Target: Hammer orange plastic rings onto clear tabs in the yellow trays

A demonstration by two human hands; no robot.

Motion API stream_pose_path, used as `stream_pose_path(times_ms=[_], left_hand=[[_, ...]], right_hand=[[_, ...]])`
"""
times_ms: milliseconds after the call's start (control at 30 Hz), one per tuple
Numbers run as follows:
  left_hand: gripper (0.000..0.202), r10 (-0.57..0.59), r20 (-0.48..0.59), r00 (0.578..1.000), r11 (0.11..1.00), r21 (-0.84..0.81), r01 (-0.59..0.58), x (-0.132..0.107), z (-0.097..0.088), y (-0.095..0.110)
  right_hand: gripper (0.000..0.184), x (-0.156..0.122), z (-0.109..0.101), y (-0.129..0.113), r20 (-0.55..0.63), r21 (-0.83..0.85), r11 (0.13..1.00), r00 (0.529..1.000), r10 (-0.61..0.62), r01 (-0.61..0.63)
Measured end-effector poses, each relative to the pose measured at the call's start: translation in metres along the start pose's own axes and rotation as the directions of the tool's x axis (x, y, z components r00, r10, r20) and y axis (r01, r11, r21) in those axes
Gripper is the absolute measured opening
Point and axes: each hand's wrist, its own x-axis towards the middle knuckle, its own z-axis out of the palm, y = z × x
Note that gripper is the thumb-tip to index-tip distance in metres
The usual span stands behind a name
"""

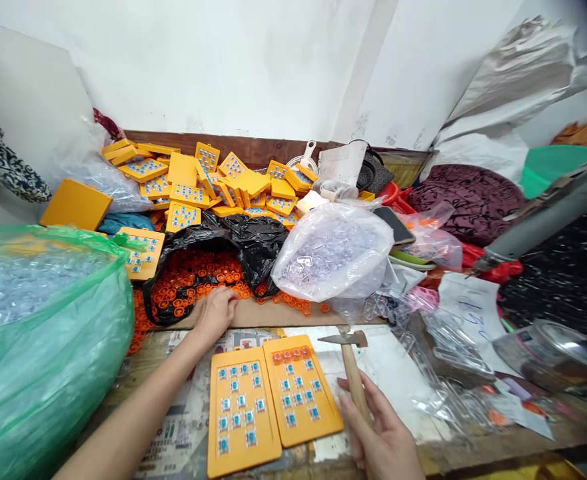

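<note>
My right hand (380, 427) grips the wooden handle of a small hammer (354, 373), its metal head pointing away from me. To its left, two yellow plastic panels lie side by side. The right panel (306, 427) has a row of orange translucent pieces along its top and several blue-and-clear parts below. The left panel (243, 453) carries only the blue-and-clear parts. Beyond them, my left hand (217, 312) is at the edge of a heap of small orange round pieces (183, 287) spilling from a black plastic bag (266, 243). Its fingers are curled in, and whatever they hold is hidden.
Many similar yellow panels (183, 170) are piled against the wall. A clear bag of small transparent pieces (336, 253) stands in the middle, and a large green bag (48, 373) fills the left. A phone (394, 225), loose clear plastic parts (453, 353) and a jar (556, 353) crowd the right.
</note>
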Motion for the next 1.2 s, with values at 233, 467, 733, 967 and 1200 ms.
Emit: stream_pose_path(times_ms=[233,467,733,967,1200], left_hand=[[0.018,0.039,0.120,0.992,0.999,-0.023,-0.036,-0.013,0.004,0.001],[0.026,0.090,0.084,0.992,0.993,-0.087,-0.083,-0.021,0.010,-0.001],[0.036,0.088,0.103,0.991,0.960,-0.275,-0.056,-0.095,-0.019,0.024],[0.046,0.076,0.085,0.993,0.955,-0.292,-0.048,-0.113,0.010,0.042],[0.050,-0.001,0.085,0.996,0.943,-0.330,0.029,-0.108,0.013,0.041]], right_hand=[[0.082,-0.001,-0.003,-0.004,0.044,-0.022,0.999,0.999,0.026,-0.025],[0.086,-0.002,-0.001,-0.007,0.037,-0.034,0.999,0.999,0.039,-0.038],[0.088,0.001,-0.017,-0.024,-0.083,0.183,0.983,0.996,-0.019,0.034],[0.046,-0.017,-0.001,-0.006,0.190,-0.267,0.869,0.907,-0.376,0.417],[0.050,-0.023,0.017,-0.001,0.542,-0.346,0.454,0.570,-0.618,0.821]])
